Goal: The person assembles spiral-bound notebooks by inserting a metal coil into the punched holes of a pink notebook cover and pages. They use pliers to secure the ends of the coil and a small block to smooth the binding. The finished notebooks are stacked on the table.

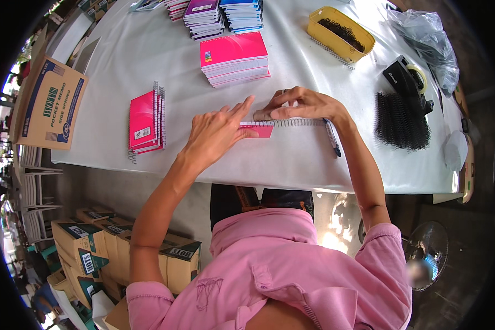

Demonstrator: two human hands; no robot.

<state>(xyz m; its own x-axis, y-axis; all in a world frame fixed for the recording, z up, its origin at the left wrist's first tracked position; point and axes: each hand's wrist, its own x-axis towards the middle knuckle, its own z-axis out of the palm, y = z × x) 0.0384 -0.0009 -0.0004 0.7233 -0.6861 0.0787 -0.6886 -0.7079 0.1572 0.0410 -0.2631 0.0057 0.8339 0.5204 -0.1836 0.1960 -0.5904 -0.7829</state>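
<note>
Table (291, 165), one, white-clothed; its near edge runs just below the work, and cloth shows between the work and the items on either side. Notebook (262, 132), one, pink, lying near that edge. Coil (302, 122), one, along the notebook's far edge and out to the right. Left hand (217, 133): thumb across the notebook, index finger extended; cannot tell whether the other fingers grip. Right hand (305, 103): fingers bent toward the thumb over the coil; cannot tell whether they pinch it. Pen (332, 137), one, by the coil's right end. Coiled pile (143, 118), one, well left. Pink stack (234, 55), one, beyond the hands; purple stack (203, 16) and blue stack (242, 15), one each, behind it. Yellow tub (335, 45), one, far right. Tape dispenser (399, 74), one, touching black coils (399, 121), uncountable.
</note>
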